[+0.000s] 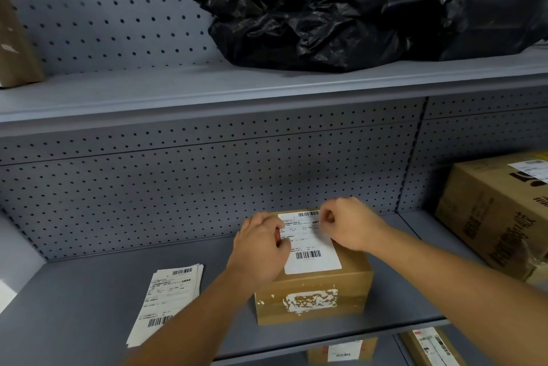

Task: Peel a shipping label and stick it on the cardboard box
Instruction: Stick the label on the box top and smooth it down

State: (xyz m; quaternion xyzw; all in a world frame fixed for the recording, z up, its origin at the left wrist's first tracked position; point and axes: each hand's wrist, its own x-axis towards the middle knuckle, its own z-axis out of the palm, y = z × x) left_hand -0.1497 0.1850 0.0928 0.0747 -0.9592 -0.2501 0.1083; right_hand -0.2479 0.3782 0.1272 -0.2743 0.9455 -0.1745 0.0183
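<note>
A small brown cardboard box [314, 297] stands on the grey middle shelf, with torn white label scraps on its front face. A white shipping label [311, 250] with two barcodes lies flat on the box top. My left hand [261, 247] rests on the label's left edge with its fingers curled down onto it. My right hand [353, 226] presses on the label's far right corner, fingers bent. Both hands touch the label and the box top; neither lifts anything.
A stack of spare shipping labels [166, 300] lies on the shelf [89, 291] left of the box. A big printed carton [498, 217] stands at the right. A crumpled black plastic bag [341, 9] fills the upper shelf. More labelled parcels [344, 351] sit on the shelf below.
</note>
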